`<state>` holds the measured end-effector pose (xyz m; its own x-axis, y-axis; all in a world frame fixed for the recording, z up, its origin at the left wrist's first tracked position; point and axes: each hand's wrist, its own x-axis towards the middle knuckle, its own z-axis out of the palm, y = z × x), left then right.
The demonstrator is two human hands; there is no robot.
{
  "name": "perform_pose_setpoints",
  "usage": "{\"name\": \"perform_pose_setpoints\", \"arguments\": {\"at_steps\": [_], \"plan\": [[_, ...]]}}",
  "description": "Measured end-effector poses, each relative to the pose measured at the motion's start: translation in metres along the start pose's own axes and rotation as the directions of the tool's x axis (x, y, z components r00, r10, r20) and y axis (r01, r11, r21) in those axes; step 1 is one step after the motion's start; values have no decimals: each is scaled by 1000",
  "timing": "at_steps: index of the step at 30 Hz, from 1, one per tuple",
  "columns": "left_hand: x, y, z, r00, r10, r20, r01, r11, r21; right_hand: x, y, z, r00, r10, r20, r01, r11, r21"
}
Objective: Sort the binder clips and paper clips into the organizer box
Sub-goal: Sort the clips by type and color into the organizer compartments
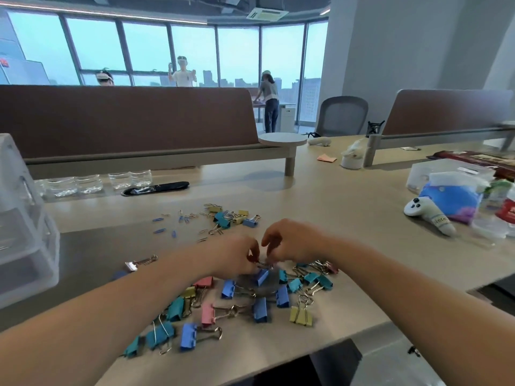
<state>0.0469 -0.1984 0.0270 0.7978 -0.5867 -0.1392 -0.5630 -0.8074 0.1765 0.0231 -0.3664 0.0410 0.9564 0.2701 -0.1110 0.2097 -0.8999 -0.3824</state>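
Note:
Several large coloured binder clips point(231, 310) lie scattered on the near part of the desk point(348, 218). My left hand point(237, 254) and my right hand point(289, 240) meet above them, fingers curled. Both pinch the wire handles of a blue binder clip point(262, 275) that hangs just over the pile. Farther back lie smaller binder clips point(231, 217) and blue and silver paper clips point(178, 221). One pink clip point(132, 264) lies apart on the left. The clear plastic organizer box point(25, 227) with drawers stands at the left edge.
Clear small cups point(92, 182) and a black cable slot point(156, 188) sit behind the clips. A white controller point(429, 213), a blue pouch and bottles crowd the right side. Brown desk dividers run along the back; people stand by the far windows.

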Motion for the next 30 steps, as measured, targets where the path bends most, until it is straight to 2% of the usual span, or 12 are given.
{"name": "perform_pose_setpoints", "arguments": {"at_steps": [3,11,16,22,26,30], "plan": [[0,-3,3,999,-30,42,29,1000,11,2,1,1,1000,11,-8,-11,1000,-13],[1,-8,1,999,8,44,-5,998,-63,16,10,2,997,7,-79,-11,998,-54],[18,-33,-12,993,-24,-116,26,1000,16,39,15,4,985,35,-170,-44,998,-51],[53,-83,-25,952,-188,-240,192,981,-4,89,19,9,979,26,-200,-51,991,-122],[74,-107,-23,953,-188,-237,191,982,-10,121,17,11,984,30,-178,-68,974,-214],[88,-116,-19,972,-162,-172,165,986,3,145,12,18,983,15,-186,-72,948,-309]]}}
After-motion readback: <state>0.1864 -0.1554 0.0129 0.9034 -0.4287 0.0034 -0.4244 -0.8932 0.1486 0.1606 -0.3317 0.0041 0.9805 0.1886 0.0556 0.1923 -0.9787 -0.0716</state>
